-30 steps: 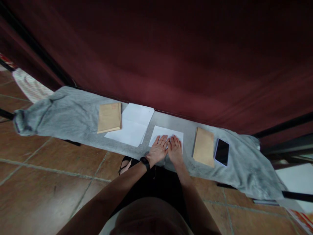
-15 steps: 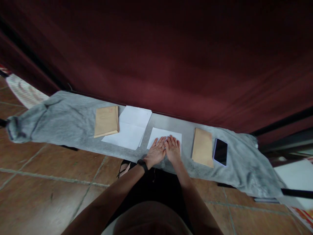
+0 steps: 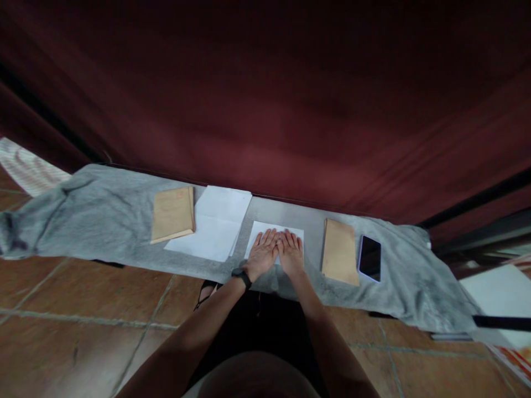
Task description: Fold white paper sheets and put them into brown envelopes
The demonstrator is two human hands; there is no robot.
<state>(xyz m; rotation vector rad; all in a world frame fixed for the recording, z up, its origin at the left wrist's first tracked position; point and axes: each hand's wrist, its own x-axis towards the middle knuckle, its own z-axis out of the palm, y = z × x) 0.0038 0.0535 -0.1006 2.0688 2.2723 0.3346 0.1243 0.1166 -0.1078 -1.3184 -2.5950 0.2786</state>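
Observation:
My left hand and my right hand lie flat, side by side, on a white sheet of paper in front of me. Their fingers are stretched out and point away from me, and the hands cover much of the sheet. Whether the paper is folded underneath I cannot tell. A stack of larger white sheets with a crease across it lies to the left. Brown envelopes overlap that stack's left side. To the right of my right hand lies another pile of brown envelopes.
A phone with a dark screen and pale purple edge lies beside the right envelopes. Grey cloth covers the narrow table. A dark red curtain-like surface rises along its far edge. Below is a brown tiled floor.
Both hands have slid slightly forward over the white sheet, fingers still flat. The view has shifted a little; the envelopes, sheets and phone keep their places on the cloth.

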